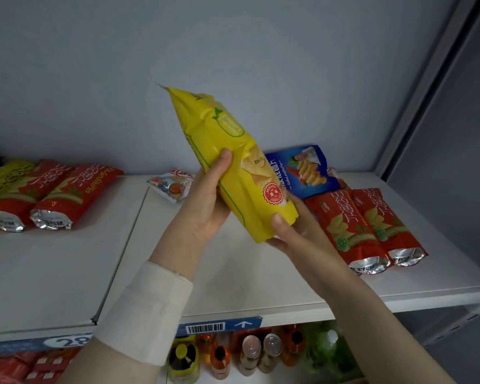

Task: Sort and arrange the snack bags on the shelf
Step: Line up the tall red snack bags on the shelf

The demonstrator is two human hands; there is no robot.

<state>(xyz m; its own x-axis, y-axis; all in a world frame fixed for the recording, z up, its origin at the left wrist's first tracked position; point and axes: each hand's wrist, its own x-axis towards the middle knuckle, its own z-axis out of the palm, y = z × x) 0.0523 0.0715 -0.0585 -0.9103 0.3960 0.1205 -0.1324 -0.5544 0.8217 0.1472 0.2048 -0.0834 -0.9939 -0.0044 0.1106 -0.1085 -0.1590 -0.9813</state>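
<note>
Grey wall behind white shelf (67, 273); far left of yellow bag (233, 162), red bags (53, 195) lie flat beside second yellow bag (3, 176); just left of it, small white pack (169, 185); left hand (205, 200) grips yellow bag mid-length, thumb curled over front; bag tilted, held above shelf; right hand (291, 234) cups its lower end, thumb pressing; behind-right of it, blue bag (308, 170); right, red pair (366, 225). Step: mid-sort, bag unplaced; next likely calls for carrying left to matching yellow.

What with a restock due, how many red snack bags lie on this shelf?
4 red bags: two side by side at the shelf's left end, two at its right end. A red edge behind the blue bag may be a fifth.
</note>
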